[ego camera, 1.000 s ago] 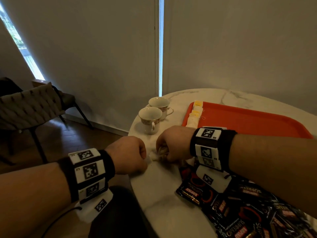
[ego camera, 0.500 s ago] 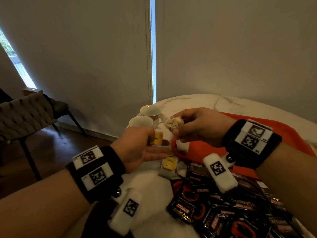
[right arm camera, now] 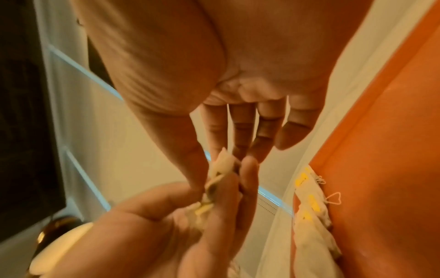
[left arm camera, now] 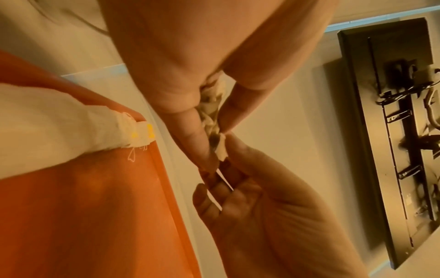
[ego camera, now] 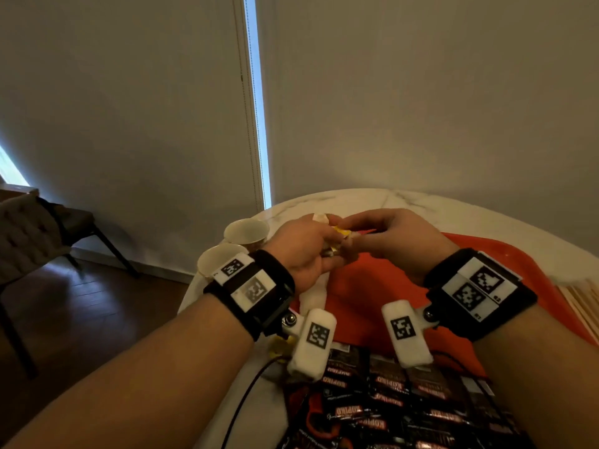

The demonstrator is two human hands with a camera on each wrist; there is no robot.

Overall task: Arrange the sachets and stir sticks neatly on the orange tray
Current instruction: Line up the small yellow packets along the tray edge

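Orange tray (ego camera: 372, 283) lay on the white marble tabletop (ego camera: 382, 202), far side of the tray under both hands. Tabletop was round, against a plain wall. Pile of dark coffee sachets (ego camera: 389, 413) sat on the tabletop at the near edge of the tray, overlapping each other, labels partly legible. Row of white tea bags (right arm camera: 311, 225) with yellow tags lay along the tray's left edge, touching one another, strings loose on the orange surface. Two cups (ego camera: 233, 244) stood on the tabletop left of the tray, just beside each other. Pale stir sticks (ego camera: 580, 299) showed at the far right edge of the tray, blurred. Left hand (ego camera: 304, 251) was raised above the tray, fingers (right arm camera: 228, 190) curled round a crumpled bundle of tea bags (left arm camera: 212, 105) with yellow tags. Right hand (ego camera: 398, 241) met it fingertip to fingertip, thumb and forefinger pinching the end of the same bundle; its other fingers (right arm camera: 264, 131) hung straight, holding nothing. Bundle was in the air between both hands, touching neither tray nor tabletop. Chair (ego camera: 29, 234) stood on the wood floor at far left.
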